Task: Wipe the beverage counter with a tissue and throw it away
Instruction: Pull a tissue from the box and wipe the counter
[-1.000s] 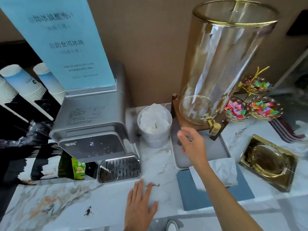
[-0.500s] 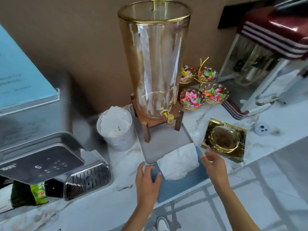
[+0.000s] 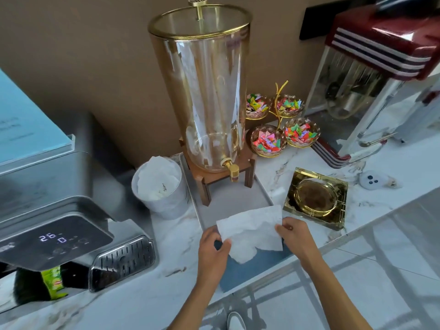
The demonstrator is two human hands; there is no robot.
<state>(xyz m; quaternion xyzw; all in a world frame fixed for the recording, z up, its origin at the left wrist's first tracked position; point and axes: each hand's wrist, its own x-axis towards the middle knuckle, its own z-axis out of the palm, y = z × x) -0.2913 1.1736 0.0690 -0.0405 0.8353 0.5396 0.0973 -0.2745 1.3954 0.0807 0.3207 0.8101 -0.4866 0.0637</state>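
A crumpled white tissue [image 3: 251, 231] is held up just above the front edge of the white marble counter [image 3: 166, 258]. My left hand [image 3: 213, 246] pinches its left edge and my right hand [image 3: 291, 231] pinches its right edge. Under the tissue lies a blue tissue box [image 3: 247, 270], partly hidden by the tissue and my hands. Small dark stains [image 3: 175, 271] mark the counter to the left of my left hand.
A grey tray [image 3: 228, 198] carries a tall glass drink dispenser [image 3: 204, 91] on a wooden stand. A white lined bin [image 3: 162, 186] stands left of it, a steel water machine [image 3: 59, 210] far left, a gold ashtray [image 3: 315, 198], candy bowls [image 3: 267, 141] and a popcorn machine [image 3: 371, 79] to the right.
Both hands closed in on the tissue and lifted it off the blue box. The view drifted right, away from the water machine.
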